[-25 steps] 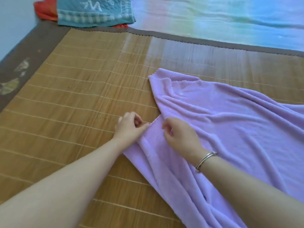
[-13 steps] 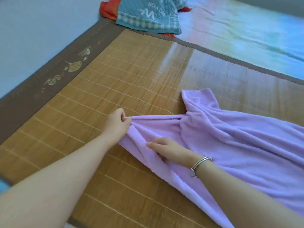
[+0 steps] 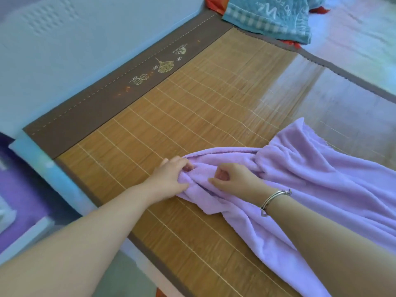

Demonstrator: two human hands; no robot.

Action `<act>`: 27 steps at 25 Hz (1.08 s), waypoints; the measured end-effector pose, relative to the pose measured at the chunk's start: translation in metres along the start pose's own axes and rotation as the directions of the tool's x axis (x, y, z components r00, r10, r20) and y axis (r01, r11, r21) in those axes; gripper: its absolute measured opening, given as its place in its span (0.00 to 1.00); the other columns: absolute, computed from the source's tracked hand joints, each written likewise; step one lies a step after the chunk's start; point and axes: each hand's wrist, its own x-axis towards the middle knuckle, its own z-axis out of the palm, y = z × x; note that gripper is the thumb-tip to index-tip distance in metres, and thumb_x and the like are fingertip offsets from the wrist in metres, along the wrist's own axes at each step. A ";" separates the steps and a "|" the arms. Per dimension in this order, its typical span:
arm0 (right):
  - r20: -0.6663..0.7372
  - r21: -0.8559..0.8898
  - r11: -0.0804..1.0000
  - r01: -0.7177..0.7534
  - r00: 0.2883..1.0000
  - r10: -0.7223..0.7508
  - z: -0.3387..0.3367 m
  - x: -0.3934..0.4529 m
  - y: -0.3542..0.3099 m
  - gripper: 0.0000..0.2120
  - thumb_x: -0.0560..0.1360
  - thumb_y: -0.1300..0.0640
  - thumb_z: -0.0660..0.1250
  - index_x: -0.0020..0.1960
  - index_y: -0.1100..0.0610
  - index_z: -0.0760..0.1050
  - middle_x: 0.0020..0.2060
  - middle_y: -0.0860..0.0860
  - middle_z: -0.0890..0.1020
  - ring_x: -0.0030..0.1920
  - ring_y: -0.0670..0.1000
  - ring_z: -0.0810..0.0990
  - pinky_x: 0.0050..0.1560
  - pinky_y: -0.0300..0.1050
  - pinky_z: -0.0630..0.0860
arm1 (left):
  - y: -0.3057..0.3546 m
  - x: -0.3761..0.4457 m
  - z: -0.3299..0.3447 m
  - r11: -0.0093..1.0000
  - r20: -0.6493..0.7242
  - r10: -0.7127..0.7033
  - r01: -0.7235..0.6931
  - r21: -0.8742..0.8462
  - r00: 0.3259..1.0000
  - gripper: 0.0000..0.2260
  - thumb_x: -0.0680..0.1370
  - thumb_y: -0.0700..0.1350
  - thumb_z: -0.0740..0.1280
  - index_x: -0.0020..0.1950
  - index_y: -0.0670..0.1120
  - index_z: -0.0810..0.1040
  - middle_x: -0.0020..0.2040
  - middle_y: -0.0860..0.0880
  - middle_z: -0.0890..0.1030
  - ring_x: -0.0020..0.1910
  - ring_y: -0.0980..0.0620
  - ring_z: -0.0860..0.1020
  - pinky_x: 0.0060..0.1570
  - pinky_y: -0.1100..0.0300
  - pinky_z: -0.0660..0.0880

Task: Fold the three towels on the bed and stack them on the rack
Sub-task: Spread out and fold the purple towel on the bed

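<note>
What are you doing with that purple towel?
A person is sorting out a purple towel on a bamboo mat, getting ready to fold it. The left hand grips a bunched part near its edge, and the right hand holds the cloth beside it. The towel is crumpled, not folded yet. A blue towel lies at the mat's far corner.

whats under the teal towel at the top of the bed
Red cloth pokes out from under the teal towel at its left and right edges, and the towel's near edge overlaps the mat. How far the red cloth runs beneath is covered.
</note>
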 end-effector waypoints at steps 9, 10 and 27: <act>-0.018 0.233 0.972 0.034 0.999 -0.031 0.047 -0.001 -0.038 0.10 0.72 0.54 0.65 0.36 0.54 0.66 0.31 0.46 0.70 0.34 0.47 0.69 0.38 0.41 0.67 | -0.026 -0.029 -0.046 0.977 -0.171 0.196 -0.177 0.123 0.966 0.08 0.74 0.43 0.69 0.40 0.52 0.71 0.41 0.56 0.77 0.43 0.53 0.74 0.42 0.58 0.68; 0.041 0.341 0.940 0.002 0.999 -0.017 0.048 -0.002 -0.048 0.08 0.73 0.54 0.65 0.38 0.55 0.68 0.33 0.46 0.70 0.36 0.46 0.69 0.40 0.40 0.67 | -0.029 -0.038 -0.053 0.981 -0.170 0.177 -0.161 0.106 0.969 0.09 0.75 0.42 0.67 0.41 0.53 0.70 0.44 0.57 0.79 0.45 0.54 0.75 0.44 0.58 0.70; -0.477 -0.374 0.898 -0.231 0.878 0.028 -0.040 0.034 0.036 0.20 0.73 0.65 0.58 0.64 0.56 0.71 0.59 0.56 0.75 0.61 0.60 0.70 0.57 0.52 0.67 | 0.009 -0.007 -0.016 0.966 -0.184 -0.149 0.103 -0.237 0.971 0.08 0.76 0.40 0.64 0.54 0.49 0.77 0.53 0.53 0.77 0.50 0.53 0.76 0.51 0.55 0.74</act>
